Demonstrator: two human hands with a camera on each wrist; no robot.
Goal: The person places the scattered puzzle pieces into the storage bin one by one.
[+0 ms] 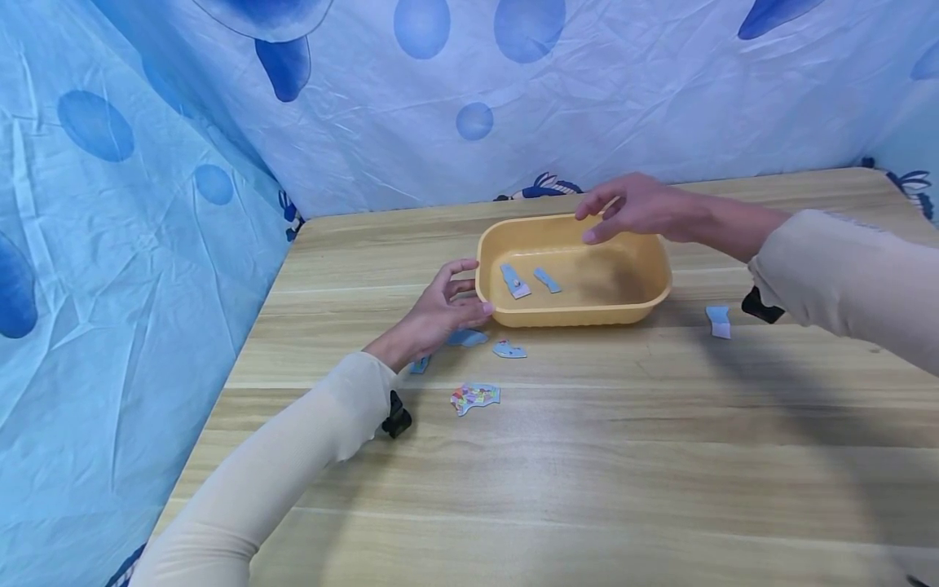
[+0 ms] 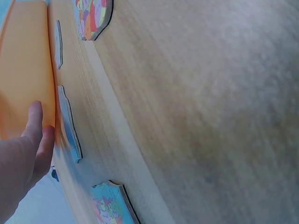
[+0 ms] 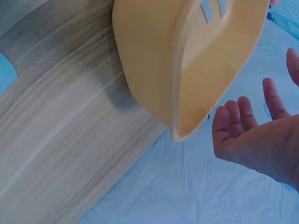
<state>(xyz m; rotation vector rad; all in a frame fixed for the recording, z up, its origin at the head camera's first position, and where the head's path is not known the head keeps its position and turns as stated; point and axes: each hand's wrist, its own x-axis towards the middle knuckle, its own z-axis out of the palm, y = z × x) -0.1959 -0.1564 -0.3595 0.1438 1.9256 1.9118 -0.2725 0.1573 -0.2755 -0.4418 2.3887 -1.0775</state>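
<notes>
A yellow-orange plastic basin (image 1: 579,316) stands toward the back of the table, with two small light-blue puzzle pieces, one wider piece (image 1: 515,281) and one narrow piece (image 1: 547,280), lying inside. At its left end, my left hand (image 1: 438,311) rests against the outer wall with fingers spread, thumb by the near corner of the rim. My right hand (image 1: 640,210) hovers over the far right part of the basin, fingers loosely bent and nothing between them. The right wrist view shows that hand (image 3: 261,135) apart from the rim, palm bare.
Near my left hand lie a blue piece (image 1: 467,337), a small piece (image 1: 509,350), a colourful piece (image 1: 477,397) and a partly covered piece (image 1: 420,364). Another blue piece (image 1: 720,322) lies below my right sleeve. A blue patterned cloth (image 1: 411,155) hangs behind the wooden table (image 1: 587,473).
</notes>
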